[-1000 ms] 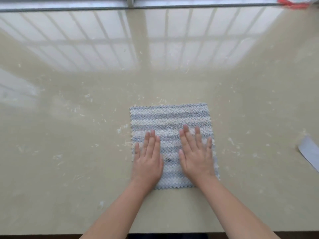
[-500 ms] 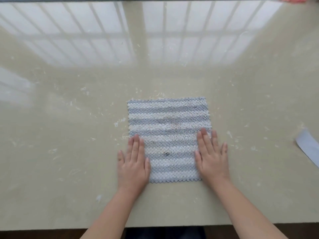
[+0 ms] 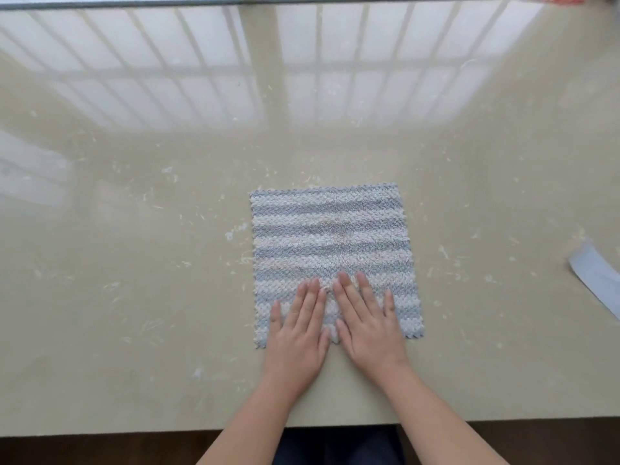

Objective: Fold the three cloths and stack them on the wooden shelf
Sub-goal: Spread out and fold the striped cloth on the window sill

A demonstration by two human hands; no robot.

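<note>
A square cloth (image 3: 330,239) with blue-grey and white stripes lies spread flat on the glossy beige table (image 3: 134,263), near its front edge. My left hand (image 3: 297,333) lies flat on the cloth's near edge, fingers straight and together. My right hand (image 3: 365,325) presses flat beside it, the two index fingers almost touching at the cloth's middle. Neither hand holds anything. No other cloth and no wooden shelf are in view.
A pale blue-grey flat piece (image 3: 597,280) lies at the table's right edge, partly cut off. Small white lint flecks are scattered over the tabletop. A window frame (image 3: 302,0) runs along the far side. The table's front edge (image 3: 134,431) is close to me.
My hands went from the cloth's middle out to its left and right sides, then came back together at the centre of its near edge. The cloth stays flat.
</note>
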